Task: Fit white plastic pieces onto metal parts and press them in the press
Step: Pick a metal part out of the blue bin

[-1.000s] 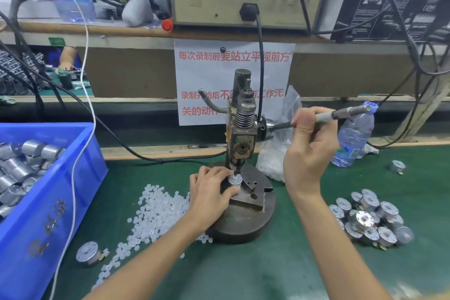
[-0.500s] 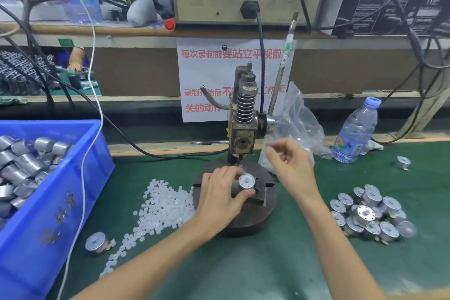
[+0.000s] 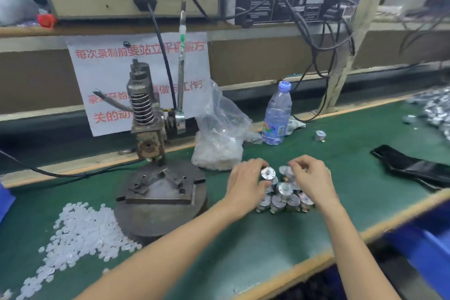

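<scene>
My left hand grips a round metal part just above the cluster of several metal parts on the green mat, right of the press. My right hand hovers over the same cluster with curled fingers; whether it pinches a part I cannot tell. The hand press stands on its round base with nothing in its fixture, and its lever points upward. Loose white plastic pieces lie scattered left of the base.
A clear bag of white pieces and a water bottle stand behind the cluster. A single metal part lies farther back, a black object at the right. More metal parts are piled far right. Blue bins sit at both edges.
My left hand lifted the pressed part out of the press and carried it right to the cluster. My right hand released the lever, which sprang upright, and moved down to the cluster.
</scene>
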